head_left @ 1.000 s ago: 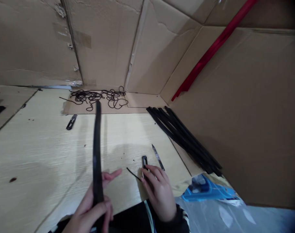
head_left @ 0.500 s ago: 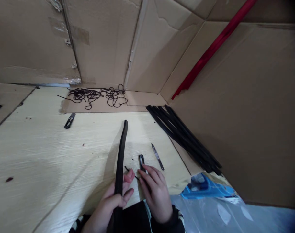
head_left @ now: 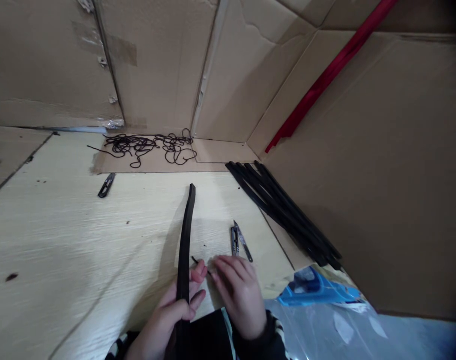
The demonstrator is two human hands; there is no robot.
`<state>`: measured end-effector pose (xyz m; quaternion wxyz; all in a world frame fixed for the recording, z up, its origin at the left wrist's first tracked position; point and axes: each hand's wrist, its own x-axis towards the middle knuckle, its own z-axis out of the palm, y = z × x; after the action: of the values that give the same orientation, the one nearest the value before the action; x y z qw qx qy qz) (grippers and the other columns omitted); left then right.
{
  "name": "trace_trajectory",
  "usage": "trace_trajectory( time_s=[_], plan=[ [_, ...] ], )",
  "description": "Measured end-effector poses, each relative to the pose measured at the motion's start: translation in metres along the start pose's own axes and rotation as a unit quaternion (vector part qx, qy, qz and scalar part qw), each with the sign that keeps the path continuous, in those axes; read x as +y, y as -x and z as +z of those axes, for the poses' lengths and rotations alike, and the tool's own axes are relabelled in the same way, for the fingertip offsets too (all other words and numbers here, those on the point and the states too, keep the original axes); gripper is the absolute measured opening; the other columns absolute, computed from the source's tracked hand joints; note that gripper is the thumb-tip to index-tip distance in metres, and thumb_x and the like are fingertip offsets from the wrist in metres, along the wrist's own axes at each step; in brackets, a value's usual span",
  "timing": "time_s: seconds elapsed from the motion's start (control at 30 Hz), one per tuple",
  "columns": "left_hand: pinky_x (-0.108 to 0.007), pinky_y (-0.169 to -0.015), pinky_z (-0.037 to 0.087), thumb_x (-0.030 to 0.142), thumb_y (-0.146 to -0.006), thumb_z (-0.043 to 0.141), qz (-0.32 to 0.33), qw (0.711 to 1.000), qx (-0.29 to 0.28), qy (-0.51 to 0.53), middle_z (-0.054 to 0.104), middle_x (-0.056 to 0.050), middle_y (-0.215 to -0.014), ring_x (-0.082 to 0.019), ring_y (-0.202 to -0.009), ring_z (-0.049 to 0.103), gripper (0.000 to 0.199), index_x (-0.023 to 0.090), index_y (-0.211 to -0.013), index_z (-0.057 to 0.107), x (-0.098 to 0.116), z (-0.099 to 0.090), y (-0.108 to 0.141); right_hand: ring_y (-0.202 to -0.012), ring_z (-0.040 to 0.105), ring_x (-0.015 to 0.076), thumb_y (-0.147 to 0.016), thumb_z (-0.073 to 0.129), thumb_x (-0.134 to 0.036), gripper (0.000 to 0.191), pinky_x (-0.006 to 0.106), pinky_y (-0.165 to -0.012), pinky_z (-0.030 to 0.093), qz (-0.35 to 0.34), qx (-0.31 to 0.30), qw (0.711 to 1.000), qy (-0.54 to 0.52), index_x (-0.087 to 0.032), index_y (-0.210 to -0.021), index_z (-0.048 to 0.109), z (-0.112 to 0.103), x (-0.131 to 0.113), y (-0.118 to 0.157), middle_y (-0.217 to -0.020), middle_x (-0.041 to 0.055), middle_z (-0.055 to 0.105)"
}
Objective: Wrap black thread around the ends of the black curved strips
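My left hand (head_left: pixel 184 302) is closed round a long, flat black strip (head_left: pixel 186 235), which stands up away from me with its far end slightly bent. A short piece of thin black cord (head_left: pixel 194 260) passes at the left fingertips. My right hand (head_left: pixel 241 292) is just to the right, its fingers curled and thumb and fingertips at the other end of this cord; the grip itself is partly hidden. Right beyond the right fingers lie black thread snips (head_left: pixel 234 241), beside a narrow pointed blade (head_left: pixel 243 242).
Several black strips (head_left: pixel 284 215) lie along the right cardboard wall. Tangled dark cord (head_left: pixel 137 145) rests on cardboard at the back. A second pair of snips (head_left: pixel 106 185) lies left. A red strip (head_left: pixel 325 80) hangs on the wall; a blue plastic object (head_left: pixel 318 291) sits beyond the table's right edge.
The snips that were under my right fingers now lie farther right and away, next to the blade, released. My left hand and the black strip have hardly moved.
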<state>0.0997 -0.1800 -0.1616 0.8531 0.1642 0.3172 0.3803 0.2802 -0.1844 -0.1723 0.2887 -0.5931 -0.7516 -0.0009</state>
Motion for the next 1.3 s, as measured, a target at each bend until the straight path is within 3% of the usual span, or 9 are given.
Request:
trace_trajectory(
  time_s=[0.27, 0.37, 0.43, 0.53, 0.7, 0.93, 1.07, 1.23, 1.3],
  plan=[
    [-0.04, -0.109, 0.04, 0.014, -0.074, 0.064, 0.053, 0.985, 0.014, -0.165, 0.043, -0.005, -0.15, -0.026, -0.137, 0.04, 0.035, 0.024, -0.107, 0.065, 0.005, -0.002, 0.006, -0.074, 0.057, 0.0212, -0.093, 0.05, -0.02, 0.023, 0.035, -0.072, 0.046, 0.053, 0.074, 0.995, -0.051, -0.019, -0.077, 0.065, 0.022, -0.02, -0.003, -0.074, 0.0068, 0.066],
    [-0.031, -0.084, 0.056, 0.023, -0.081, 0.066, 0.068, 0.97, 0.002, -0.232, 0.066, -0.008, -0.123, -0.018, -0.089, 0.07, 0.026, 0.025, -0.107, 0.059, 0.019, 0.002, 0.013, -0.069, 0.06, 0.0178, -0.096, 0.044, -0.02, 0.017, 0.03, -0.063, 0.048, 0.098, 0.102, 0.985, -0.098, -0.019, -0.085, 0.056, 0.016, -0.023, -0.012, -0.075, 0.0052, 0.064],
    [-0.023, -0.054, 0.054, 0.032, -0.084, 0.064, 0.074, 0.968, 0.006, -0.241, 0.071, -0.003, -0.093, -0.011, -0.055, 0.063, 0.028, 0.026, -0.107, 0.051, 0.026, 0.004, 0.017, -0.053, 0.055, 0.0125, -0.1, 0.034, -0.019, 0.015, 0.023, -0.05, 0.044, 0.142, 0.122, 0.968, -0.168, -0.021, -0.094, 0.048, 0.006, -0.03, -0.015, -0.066, -0.0012, 0.057],
    [-0.016, -0.039, 0.045, 0.037, -0.08, 0.068, 0.098, 0.964, 0.026, -0.247, 0.062, 0.003, -0.073, -0.013, -0.058, 0.058, 0.039, 0.027, -0.11, 0.044, 0.031, 0.005, 0.02, -0.047, 0.047, 0.0101, -0.1, 0.036, -0.027, 0.014, 0.019, -0.044, 0.039, 0.199, 0.114, 0.911, -0.343, -0.023, -0.093, 0.047, -0.015, -0.049, -0.015, -0.06, -0.0057, 0.047],
    [-0.015, -0.04, 0.043, 0.027, -0.071, 0.076, 0.103, 0.954, 0.067, -0.272, 0.059, 0.007, -0.071, -0.01, -0.052, 0.054, 0.048, 0.028, -0.109, 0.045, 0.035, 0.005, 0.022, -0.063, 0.054, 0.0134, -0.089, 0.058, -0.034, 0.018, 0.022, -0.057, 0.043, 0.186, -0.041, 0.888, -0.419, -0.02, -0.079, 0.061, -0.028, -0.081, -0.017, -0.069, 0.0015, 0.06],
    [-0.024, -0.062, 0.052, 0.016, -0.07, 0.072, 0.167, 0.902, 0.088, -0.388, 0.067, 0.002, -0.072, -0.018, -0.069, 0.066, 0.028, 0.024, -0.093, 0.058, 0.039, 0.006, 0.02, -0.05, 0.045, 0.0098, -0.083, 0.059, -0.028, 0.013, 0.019, -0.044, 0.035, 0.229, -0.048, 0.888, -0.395, -0.018, -0.076, 0.056, -0.012, -0.093, -0.032, -0.06, -0.0023, 0.052],
    [-0.03, -0.073, 0.055, 0.017, -0.073, 0.071, 0.191, 0.87, 0.078, -0.448, 0.072, -0.005, -0.096, -0.023, -0.083, 0.068, 0.042, 0.026, -0.112, 0.06, 0.037, 0.0, 0.023, -0.054, 0.05, 0.0116, -0.086, 0.055, -0.029, 0.016, 0.021, -0.05, 0.038, 0.197, -0.069, 0.905, -0.37, -0.016, -0.079, 0.062, -0.014, -0.092, -0.034, -0.06, -0.0006, 0.056],
    [-0.026, -0.05, 0.056, 0.035, -0.079, 0.069, 0.102, 0.926, 0.016, -0.362, 0.057, -0.007, -0.136, -0.021, -0.076, 0.069, 0.055, 0.035, -0.131, 0.053, 0.033, -0.007, 0.031, -0.052, 0.046, 0.0107, -0.088, 0.053, -0.035, 0.029, 0.021, -0.047, 0.035, 0.228, -0.097, 0.876, -0.413, -0.015, -0.069, 0.059, -0.016, -0.09, -0.035, -0.058, -0.0003, 0.052],
    [-0.026, -0.066, 0.059, 0.042, -0.079, 0.068, 0.099, 0.947, 0.056, -0.3, 0.063, -0.007, -0.129, -0.023, -0.093, 0.069, 0.043, 0.03, -0.12, 0.063, 0.032, -0.006, 0.03, -0.053, 0.047, 0.0111, -0.088, 0.052, -0.033, 0.028, 0.021, -0.048, 0.036, 0.217, -0.096, 0.885, -0.401, -0.015, -0.069, 0.059, -0.015, -0.089, -0.034, -0.059, 0.0003, 0.054]
  ],
)
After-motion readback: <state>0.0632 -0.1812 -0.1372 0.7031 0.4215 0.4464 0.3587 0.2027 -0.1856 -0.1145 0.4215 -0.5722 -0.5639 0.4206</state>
